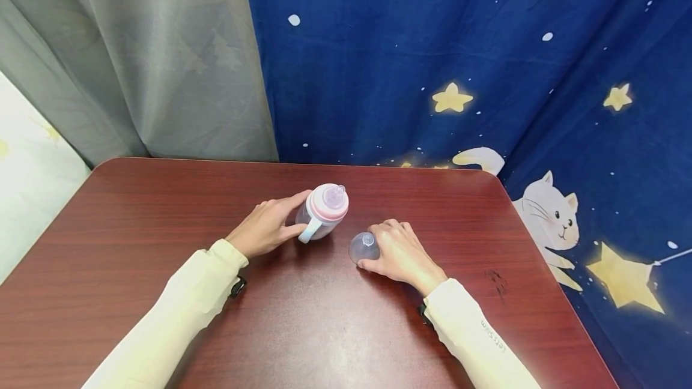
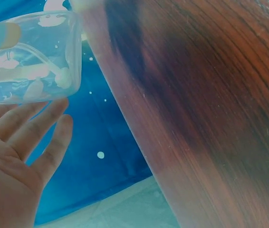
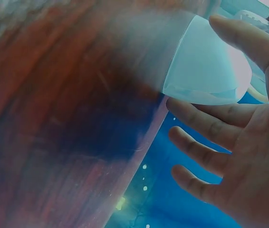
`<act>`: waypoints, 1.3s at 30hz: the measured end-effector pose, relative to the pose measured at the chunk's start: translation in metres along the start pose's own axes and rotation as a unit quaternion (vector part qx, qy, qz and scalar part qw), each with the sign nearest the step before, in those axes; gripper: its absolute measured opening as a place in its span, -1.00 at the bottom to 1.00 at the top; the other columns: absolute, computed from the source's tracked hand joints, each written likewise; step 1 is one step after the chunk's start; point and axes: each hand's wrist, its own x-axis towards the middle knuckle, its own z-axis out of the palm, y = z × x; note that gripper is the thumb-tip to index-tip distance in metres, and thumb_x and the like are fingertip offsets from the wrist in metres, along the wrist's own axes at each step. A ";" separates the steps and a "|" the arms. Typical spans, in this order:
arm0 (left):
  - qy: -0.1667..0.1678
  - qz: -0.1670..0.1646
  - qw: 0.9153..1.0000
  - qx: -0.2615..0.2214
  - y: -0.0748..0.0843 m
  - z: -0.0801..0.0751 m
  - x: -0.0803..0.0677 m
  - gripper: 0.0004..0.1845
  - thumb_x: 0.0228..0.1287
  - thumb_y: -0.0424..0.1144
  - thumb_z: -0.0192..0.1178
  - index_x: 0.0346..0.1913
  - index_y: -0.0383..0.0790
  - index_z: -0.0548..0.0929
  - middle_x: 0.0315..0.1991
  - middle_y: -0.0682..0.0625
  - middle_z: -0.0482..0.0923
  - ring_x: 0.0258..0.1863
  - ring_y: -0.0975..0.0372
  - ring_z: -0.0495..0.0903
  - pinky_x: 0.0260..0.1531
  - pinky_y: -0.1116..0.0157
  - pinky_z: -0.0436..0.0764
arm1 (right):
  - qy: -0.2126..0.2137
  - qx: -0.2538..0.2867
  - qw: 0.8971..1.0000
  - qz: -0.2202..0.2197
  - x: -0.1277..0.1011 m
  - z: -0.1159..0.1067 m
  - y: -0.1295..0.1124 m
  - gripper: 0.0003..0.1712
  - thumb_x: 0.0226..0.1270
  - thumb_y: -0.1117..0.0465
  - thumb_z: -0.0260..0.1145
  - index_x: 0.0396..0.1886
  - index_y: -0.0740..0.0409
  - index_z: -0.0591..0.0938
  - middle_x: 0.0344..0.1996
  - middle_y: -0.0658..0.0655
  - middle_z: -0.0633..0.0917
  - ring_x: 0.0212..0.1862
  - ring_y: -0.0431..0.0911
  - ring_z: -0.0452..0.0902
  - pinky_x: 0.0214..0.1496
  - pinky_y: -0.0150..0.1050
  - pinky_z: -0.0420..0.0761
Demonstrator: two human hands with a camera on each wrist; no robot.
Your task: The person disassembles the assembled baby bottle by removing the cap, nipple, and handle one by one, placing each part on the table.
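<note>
My left hand (image 1: 266, 228) grips the clear pink-lidded baby bottle (image 1: 323, 211); my right hand (image 1: 400, 252) holds the clear domed plastic cap (image 1: 363, 247) on the dark red wooden table (image 1: 135, 227).

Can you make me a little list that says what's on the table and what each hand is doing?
Table: dark red-brown wooden table
Bottle: clear baby bottle with a pink ring, a teat and a pale handle, tilted
Cap: clear dome cap, off the bottle, lying beside it
Left hand: left hand holds the bottle's side with thumb and fingers
Right hand: right hand holds the cap
Sleeves: cream long sleeves
Behind: grey curtain and blue cloth with stars and a white cat
</note>
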 end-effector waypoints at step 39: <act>0.016 0.025 0.999 0.018 0.010 0.007 0.000 -0.38 0.05 -0.16 0.40 0.26 0.07 0.54 -0.28 0.10 0.67 -0.48 0.28 0.50 -0.47 0.26 0.47 | 0.231 0.121 0.965 0.029 0.021 -0.025 -0.053 -0.24 -0.01 -0.36 0.45 0.05 0.05 0.64 -0.11 0.00 0.71 -0.06 -0.03 0.57 -0.01 -0.09 0.45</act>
